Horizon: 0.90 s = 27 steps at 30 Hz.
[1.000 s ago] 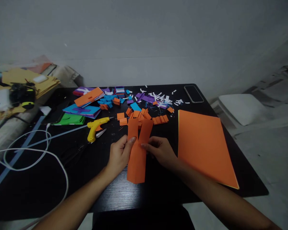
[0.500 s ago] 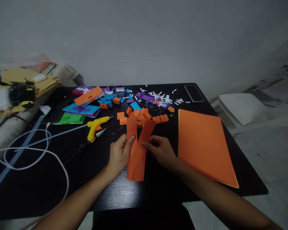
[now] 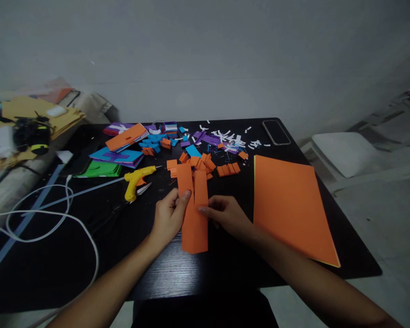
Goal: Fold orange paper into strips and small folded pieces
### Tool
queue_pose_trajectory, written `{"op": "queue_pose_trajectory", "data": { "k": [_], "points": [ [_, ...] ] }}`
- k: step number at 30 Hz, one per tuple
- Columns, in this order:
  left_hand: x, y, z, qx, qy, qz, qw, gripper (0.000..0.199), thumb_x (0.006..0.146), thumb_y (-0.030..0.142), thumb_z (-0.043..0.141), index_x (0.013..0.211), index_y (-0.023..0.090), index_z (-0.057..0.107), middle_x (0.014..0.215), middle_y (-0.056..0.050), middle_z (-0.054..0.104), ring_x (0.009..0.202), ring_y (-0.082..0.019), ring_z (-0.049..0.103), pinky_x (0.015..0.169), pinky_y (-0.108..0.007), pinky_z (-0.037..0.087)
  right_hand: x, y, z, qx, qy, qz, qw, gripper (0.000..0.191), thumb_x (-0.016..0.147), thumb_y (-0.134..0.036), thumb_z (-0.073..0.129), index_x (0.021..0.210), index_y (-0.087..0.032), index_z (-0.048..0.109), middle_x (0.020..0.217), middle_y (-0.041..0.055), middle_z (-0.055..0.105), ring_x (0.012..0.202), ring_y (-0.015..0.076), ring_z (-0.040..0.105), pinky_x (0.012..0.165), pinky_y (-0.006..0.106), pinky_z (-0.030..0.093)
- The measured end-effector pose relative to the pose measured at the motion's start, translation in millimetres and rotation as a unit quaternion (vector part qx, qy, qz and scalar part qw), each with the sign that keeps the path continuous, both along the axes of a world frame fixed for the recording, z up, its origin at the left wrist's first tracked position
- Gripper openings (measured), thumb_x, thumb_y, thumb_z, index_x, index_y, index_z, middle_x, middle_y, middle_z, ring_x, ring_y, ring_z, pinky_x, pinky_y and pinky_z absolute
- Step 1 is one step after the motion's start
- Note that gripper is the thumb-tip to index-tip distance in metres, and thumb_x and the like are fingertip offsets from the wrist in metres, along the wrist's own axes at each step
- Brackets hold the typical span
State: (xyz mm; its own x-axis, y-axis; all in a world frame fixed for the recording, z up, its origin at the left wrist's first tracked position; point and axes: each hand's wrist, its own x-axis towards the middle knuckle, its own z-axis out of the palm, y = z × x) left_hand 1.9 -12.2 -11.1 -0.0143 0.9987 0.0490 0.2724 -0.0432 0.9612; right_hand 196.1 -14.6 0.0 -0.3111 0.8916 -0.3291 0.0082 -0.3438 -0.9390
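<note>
A long piece of orange paper [image 3: 194, 228], split partway down from its far end into two strips, is held above the table in front of me. On its left edge my left hand [image 3: 171, 213] pinches the paper, thumb on top. My right hand [image 3: 227, 213] grips the right edge between thumb and fingers, near the base of the split. Just beyond the far ends of the strips lie small folded orange paper pieces [image 3: 205, 163]. The fingertips beneath the paper are hidden.
A yellow glue gun [image 3: 134, 182] and scissors [image 3: 144, 188] lie left of my hands. Stacked orange sheets [image 3: 287, 205] are at right, a phone [image 3: 276, 132] behind them. Purple and white scraps [image 3: 225, 139] spread at the back. A white cable [image 3: 89, 237] loops at left.
The right strip, splayed outward before, has swung left and now stands nearly parallel to the left one. The near end looks flatter. Both hands keep their hold, barely shifted.
</note>
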Motion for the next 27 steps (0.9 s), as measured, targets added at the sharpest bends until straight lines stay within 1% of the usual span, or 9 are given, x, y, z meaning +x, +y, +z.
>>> {"op": "queue_pose_trajectory", "data": {
  "k": [2,5,7,10,14,17,20,23,27],
  "points": [
    [0.7,-0.4,2.8,-0.020,-0.017,-0.018,0.999,0.047,0.097,0.056,0.059,0.069,0.019,0.058,0.062,0.003,0.050,0.057,-0.012,0.041,0.052,-0.023,0.034,-0.1,0.1,0.1,0.006,-0.002,-0.011,1.000,0.038,0.076,-0.053,0.081,0.076,-0.017,0.068,0.063,-0.0039,0.060,0.046,0.0067,0.046,0.044,0.021,0.031],
    [1.9,-1.7,5.8,-0.036,-0.016,-0.037,0.999,0.051,0.096,0.058,0.058,0.065,0.018,0.056,0.062,0.002,0.052,0.058,-0.012,0.044,0.052,-0.023,0.035,-0.3,0.8,1.1,0.008,-0.002,-0.026,1.000,0.040,0.076,-0.055,0.081,0.075,-0.018,0.067,0.063,-0.0045,0.060,0.043,0.0061,0.043,0.041,0.022,0.028],
    [2.4,-2.5,6.1,-0.031,-0.003,-0.043,0.999,0.052,0.096,0.058,0.058,0.063,0.018,0.056,0.061,0.001,0.053,0.059,-0.013,0.048,0.054,-0.023,0.038,-0.4,1.2,1.7,0.010,0.000,-0.037,0.999,0.041,0.076,-0.055,0.082,0.073,-0.018,0.066,0.060,-0.0051,0.059,0.041,0.0060,0.041,0.040,0.022,0.027],
    [2.6,-3.2,4.5,-0.011,0.017,-0.048,0.999,0.051,0.099,0.056,0.055,0.065,0.018,0.058,0.061,0.001,0.054,0.063,-0.015,0.052,0.057,-0.023,0.041,-0.6,1.1,2.1,0.012,0.000,-0.048,0.999,0.041,0.075,-0.056,0.082,0.072,-0.019,0.065,0.057,-0.0058,0.056,0.041,0.0064,0.040,0.039,0.022,0.026],
    [2.8,-4.2,1.9,0.003,0.043,-0.044,0.998,0.047,0.101,0.053,0.053,0.072,0.017,0.062,0.066,0.000,0.061,0.062,-0.014,0.052,0.057,-0.023,0.041,-1.6,-0.1,2.3,0.016,-0.004,-0.058,0.998,0.041,0.075,-0.057,0.082,0.072,-0.020,0.066,0.055,-0.0051,0.055,0.043,0.0076,0.040,0.039,0.022,0.025],
    [3.3,-5.1,1.2,0.009,0.052,-0.036,0.998,0.045,0.101,0.051,0.053,0.073,0.017,0.062,0.070,-0.001,0.064,0.062,-0.013,0.052,0.057,-0.023,0.041,-3.1,-1.1,2.9,0.025,-0.005,-0.073,0.997,0.040,0.074,-0.056,0.083,0.070,-0.020,0.065,0.053,-0.0052,0.053,0.044,0.0086,0.040,0.040,0.022,0.025],
    [4.3,-5.7,1.4,0.012,0.054,-0.027,0.998,0.045,0.100,0.050,0.054,0.070,0.017,0.061,0.071,-0.001,0.064,0.062,-0.013,0.052,0.057,-0.023,0.041,-4.7,-2.1,3.7,0.032,-0.007,-0.086,0.996,0.039,0.074,-0.055,0.083,0.068,-0.021,0.064,0.052,-0.0051,0.052,0.046,0.0096,0.042,0.041,0.023,0.027],
    [5.2,-6.0,2.0,0.016,0.057,-0.022,0.998,0.043,0.101,0.048,0.054,0.073,0.017,0.063,0.069,0.000,0.063,0.061,-0.012,0.051,0.056,-0.022,0.039,-5.9,-2.9,4.4,0.032,-0.006,-0.090,0.995,0.039,0.074,-0.055,0.083,0.068,-0.021,0.064,0.052,-0.0047,0.053,0.047,0.0104,0.044,0.041,0.023,0.029],
    [5.0,-6.9,2.7,0.019,0.059,-0.017,0.998,0.042,0.101,0.048,0.053,0.074,0.017,0.063,0.070,0.000,0.063,0.061,-0.012,0.050,0.056,-0.022,0.039,-6.9,-3.5,5.0,0.033,-0.007,-0.096,0.995,0.041,0.074,-0.056,0.083,0.068,-0.021,0.064,0.054,-0.0042,0.055,0.044,0.0094,0.043,0.039,0.022,0.028]
  ]
}}
